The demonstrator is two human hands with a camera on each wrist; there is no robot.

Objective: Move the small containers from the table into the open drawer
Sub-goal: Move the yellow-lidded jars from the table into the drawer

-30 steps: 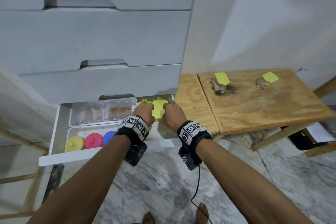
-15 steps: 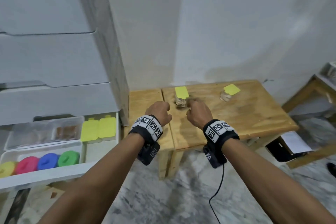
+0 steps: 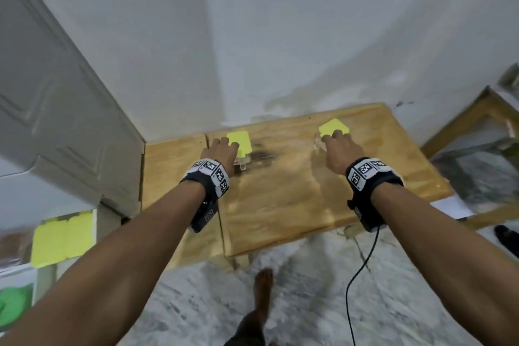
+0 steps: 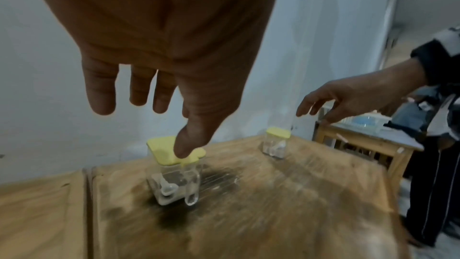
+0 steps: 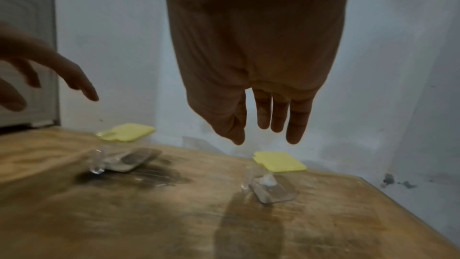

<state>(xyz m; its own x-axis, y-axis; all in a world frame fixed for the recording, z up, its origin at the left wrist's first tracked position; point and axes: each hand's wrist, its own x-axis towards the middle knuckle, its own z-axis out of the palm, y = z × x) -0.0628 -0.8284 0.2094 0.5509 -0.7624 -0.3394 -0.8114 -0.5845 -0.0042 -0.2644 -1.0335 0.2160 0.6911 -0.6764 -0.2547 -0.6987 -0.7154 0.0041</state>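
Wooden table (image 3: 295, 205) against a white wall: two yellow-lidded jars remain, left jar (image 4: 175, 168) at 11 o'clock, right jar (image 5: 272, 176) at 1. Left hand (image 3: 222, 152) and right hand (image 3: 341, 150) hover over them, fingers spread (nothing gripped yet). Two more already sit in the drawer (image 3: 63, 241) at 8 o'clock.

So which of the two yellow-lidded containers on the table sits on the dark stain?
The container under the left hand: the left container stands on the dark stain of the wooden table. The right container, below the right hand, stands on cleaner wood.
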